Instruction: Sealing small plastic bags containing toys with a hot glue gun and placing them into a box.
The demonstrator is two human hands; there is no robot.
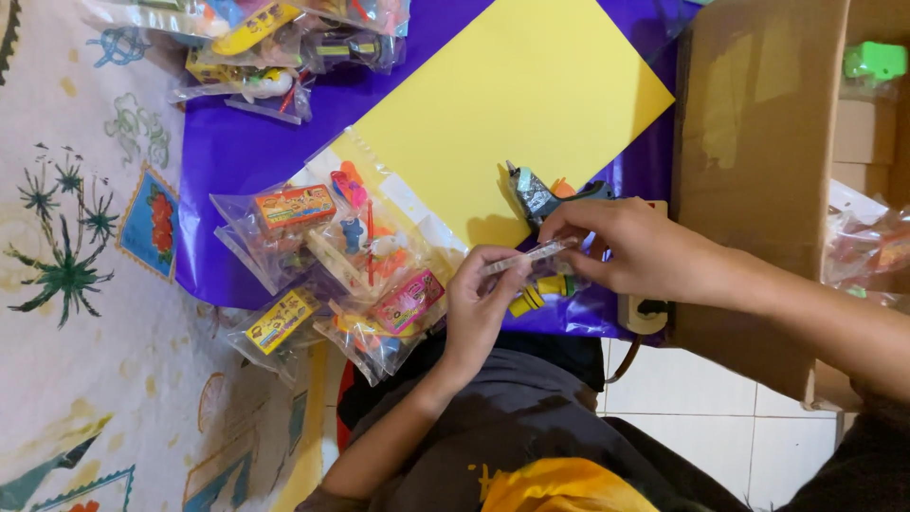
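Note:
A clear glue stick (523, 258) lies between both hands. My left hand (481, 305) pinches its near end and my right hand (633, 248) pinches the far end. Just beyond my right hand stands a grey and black glue gun (536, 194), nozzle up, resting on the edge of a yellow sheet (502, 104). The sheet lies on purple paper (237, 152). Under my hands a small yellow part (527, 299) shows on the purple paper.
Several clear bags of small colourful toys (332, 265) lie left of my hands, more bags (265, 47) at the top. A brown cardboard box (758, 142) stands on the right. A patterned mat (85, 284) covers the left; white floor tiles (711, 427) show below.

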